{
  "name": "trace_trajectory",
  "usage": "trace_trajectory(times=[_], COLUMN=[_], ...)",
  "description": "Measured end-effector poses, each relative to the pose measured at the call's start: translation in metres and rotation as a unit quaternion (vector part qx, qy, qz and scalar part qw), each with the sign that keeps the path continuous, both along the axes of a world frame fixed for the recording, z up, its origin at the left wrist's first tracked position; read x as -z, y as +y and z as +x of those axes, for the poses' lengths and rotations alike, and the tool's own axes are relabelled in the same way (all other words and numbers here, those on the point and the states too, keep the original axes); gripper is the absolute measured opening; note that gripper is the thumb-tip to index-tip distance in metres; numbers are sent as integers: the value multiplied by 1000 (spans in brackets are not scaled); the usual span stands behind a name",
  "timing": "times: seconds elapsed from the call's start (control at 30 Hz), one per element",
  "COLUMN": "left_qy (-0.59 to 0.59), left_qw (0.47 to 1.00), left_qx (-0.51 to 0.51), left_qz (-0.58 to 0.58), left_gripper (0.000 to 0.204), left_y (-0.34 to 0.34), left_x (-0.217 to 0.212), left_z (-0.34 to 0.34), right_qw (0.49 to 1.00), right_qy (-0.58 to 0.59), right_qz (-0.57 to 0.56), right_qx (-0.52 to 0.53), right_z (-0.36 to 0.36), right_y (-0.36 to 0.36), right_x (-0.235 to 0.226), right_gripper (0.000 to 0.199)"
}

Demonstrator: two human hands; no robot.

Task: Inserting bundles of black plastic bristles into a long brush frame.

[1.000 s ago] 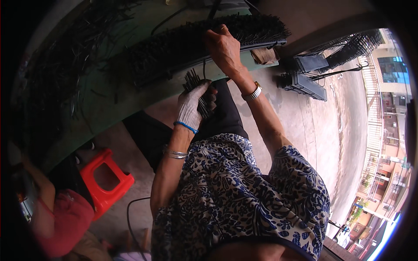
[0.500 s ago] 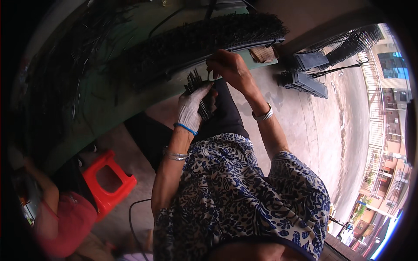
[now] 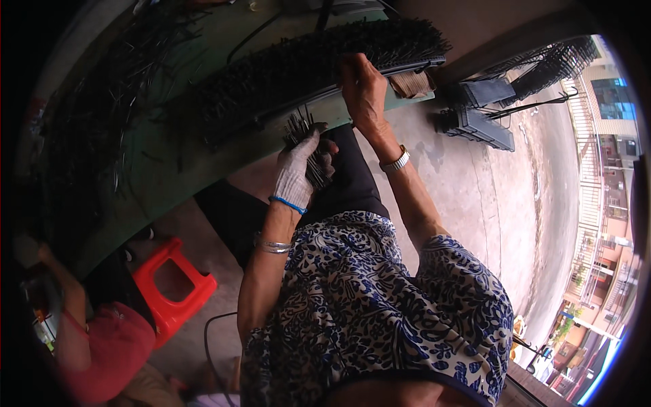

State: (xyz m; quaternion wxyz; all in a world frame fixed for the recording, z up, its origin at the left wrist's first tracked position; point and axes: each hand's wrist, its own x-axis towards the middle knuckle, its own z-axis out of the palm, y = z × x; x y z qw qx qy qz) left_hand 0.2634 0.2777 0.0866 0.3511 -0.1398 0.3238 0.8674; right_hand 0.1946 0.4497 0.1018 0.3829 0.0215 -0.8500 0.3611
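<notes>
The gloved left hand (image 3: 298,169) is closed around a bundle of black rods (image 3: 306,146) above the lap. Beyond it, the bare right hand (image 3: 361,88) rests with fingers curled on a long rack of black rods (image 3: 305,68), which lies across the green table (image 3: 169,169).

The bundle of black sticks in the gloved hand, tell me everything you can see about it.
The bundle of black sticks is a fistful of thin, dark, stiff-looking rods, possibly plastic or metal. The gloved left hand has it in its grip near the lower part, so the tips fan upward and outward, uneven in height. It is held just in front of the green table, below the long rack of similar black sticks.
</notes>
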Motion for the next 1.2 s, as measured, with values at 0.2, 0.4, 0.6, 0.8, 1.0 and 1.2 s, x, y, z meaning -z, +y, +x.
trace_trajectory(times=[0.2, 0.4, 0.6, 0.8, 1.0, 1.2], left_qy=[-16, 4, 27, -44, -30, -23], left_qw=[999, 999, 994, 995, 997, 997], left_qx=[-6, -16, -33, -77, -41, -38], left_qz=[-43, -42, -102, -43, -50, -70], left_gripper=[19, 17, 19, 17, 19, 19], left_y=[2, 7, 10, 8, 3, 1], left_x=[-9, -6, -26, -11, -10, -11], left_z=[1, 1, 6, 1, 1, 3], right_qw=[990, 986, 918, 971, 998, 999], right_qy=[-27, -135, -328, -195, 52, 24], right_qz=[120, 88, -129, -126, 25, 19], right_qx=[66, 38, -181, -57, 7, 10], right_z=[10, 32, 64, 54, 10, 2], right_y=[-4, -3, -14, -11, -6, -7], right_x=[-2, -24, -40, -48, -17, -11], right_gripper=[12, 18, 19, 10, 7, 7])
